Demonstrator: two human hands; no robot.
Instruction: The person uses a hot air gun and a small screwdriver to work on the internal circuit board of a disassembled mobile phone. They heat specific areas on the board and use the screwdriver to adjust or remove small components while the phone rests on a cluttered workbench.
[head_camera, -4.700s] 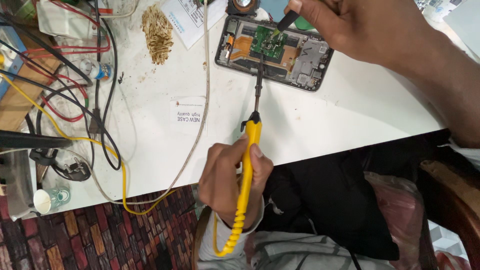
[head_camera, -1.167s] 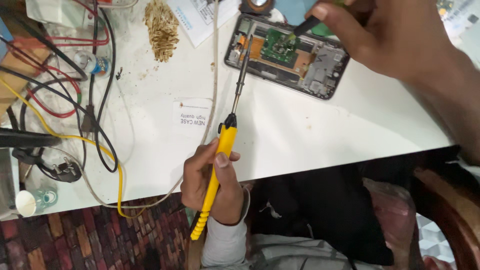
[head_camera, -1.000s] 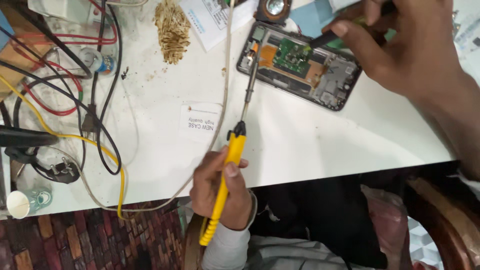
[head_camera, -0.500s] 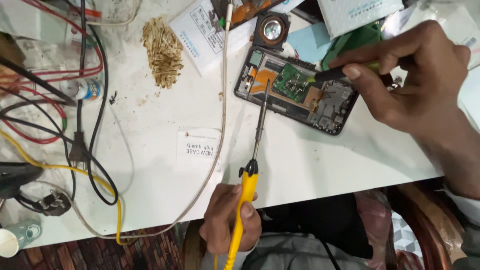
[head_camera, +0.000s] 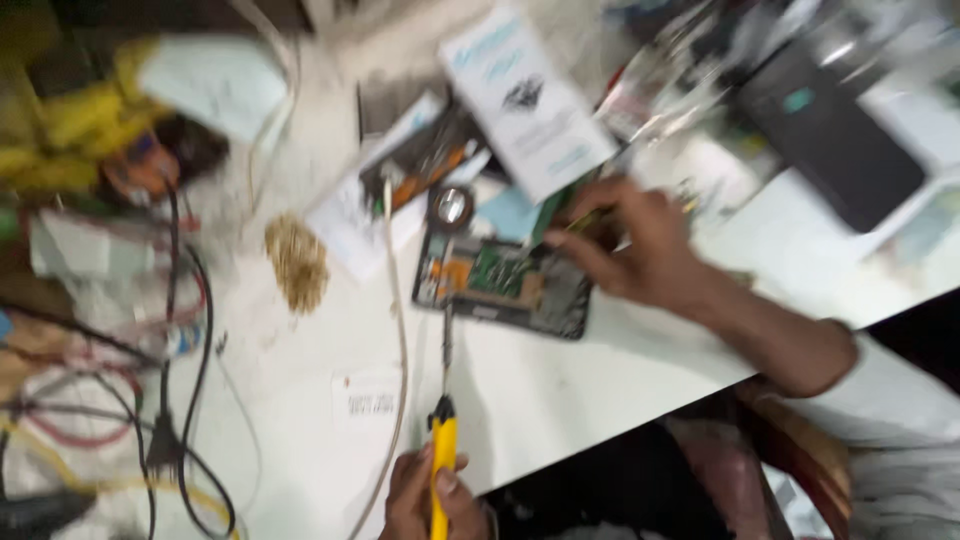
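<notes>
Yellow plastic marks the handle of the soldering iron (head_camera: 443, 440) that your left hand (head_camera: 430, 495) grips at the bottom edge of the frame, about 6 o'clock, fingers closed around it and thumb laid along the grip. The iron's dark shaft points straight up toward 12 o'clock, and its tip sits at the lower left corner of the opened phone (head_camera: 503, 285), which lies flat near the centre of the white worktable (head_camera: 560, 390) with its green circuit board and orange parts exposed. Your right hand (head_camera: 640, 250) reaches in from 3 o'clock and rests at the phone's upper right corner, fingers pinched together on a slim dark tool (head_camera: 590, 222); motion blur hides what kind of tool it is. Just above the phone, toward 12 o'clock, a small round metal-rimmed part (head_camera: 451, 207) lies beside a white printed card (head_camera: 527, 98). At 10 o'clock from the phone a heap of tan scraps (head_camera: 296, 264) sits on the table. A pale cord (head_camera: 399, 330) runs down the table just left of the iron, and black cables (head_camera: 185, 370) loop across the 8 o'clock side. A dark flat slab (head_camera: 835, 135) lies at 2 o'clock, well apart from both hands.
</notes>
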